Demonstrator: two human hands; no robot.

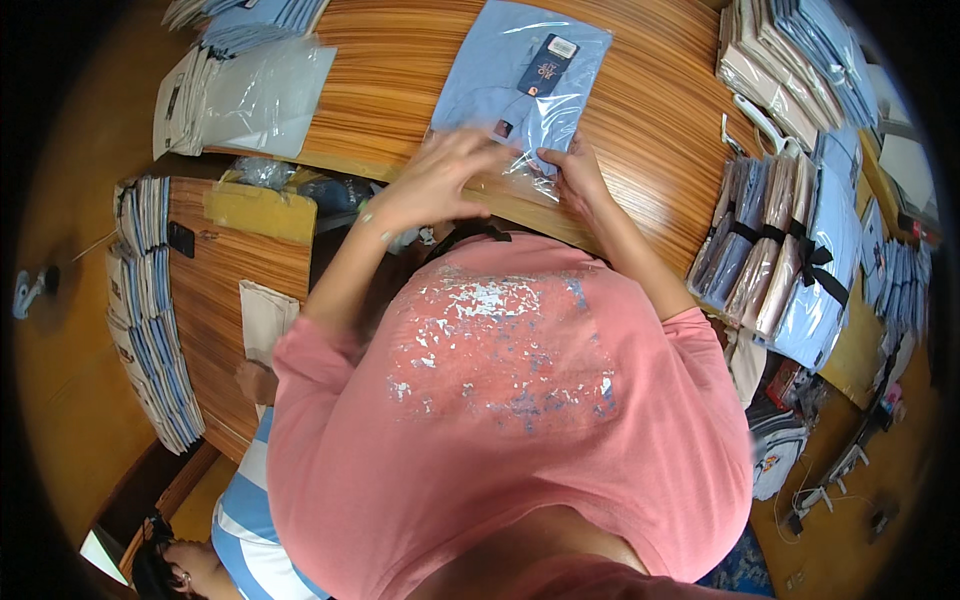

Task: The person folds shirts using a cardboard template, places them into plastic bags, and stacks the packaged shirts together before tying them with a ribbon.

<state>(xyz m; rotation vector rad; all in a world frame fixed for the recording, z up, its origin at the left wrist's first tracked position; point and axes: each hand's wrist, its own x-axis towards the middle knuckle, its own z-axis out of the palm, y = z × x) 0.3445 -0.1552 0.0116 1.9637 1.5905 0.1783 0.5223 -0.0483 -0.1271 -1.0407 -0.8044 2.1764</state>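
Note:
A folded light blue shirt in a clear plastic bag (pixel 480 75) lies on the wooden table in front of me, with a dark tag (pixel 547 66) on it. My right hand (pixel 580 178) grips the bag's near right corner, its thumb on top and the other fingers mostly hidden. Over the bag's near left edge hovers my left hand (pixel 435 178), blurred by motion. Its thumb and fingers are apart, and nothing shows between them. Whether its fingertips touch the plastic I cannot tell.
Clear plastic bags (pixel 275 95) and folded shirts (pixel 250 25) sit at the far left. Bagged shirts (pixel 770 70) are stacked at the right, near ribbon-tied bundles (pixel 770 235) and a white-handled tool (pixel 760 122). At the lower left, a person in blue and white (pixel 250 510) sits by another table (pixel 225 300).

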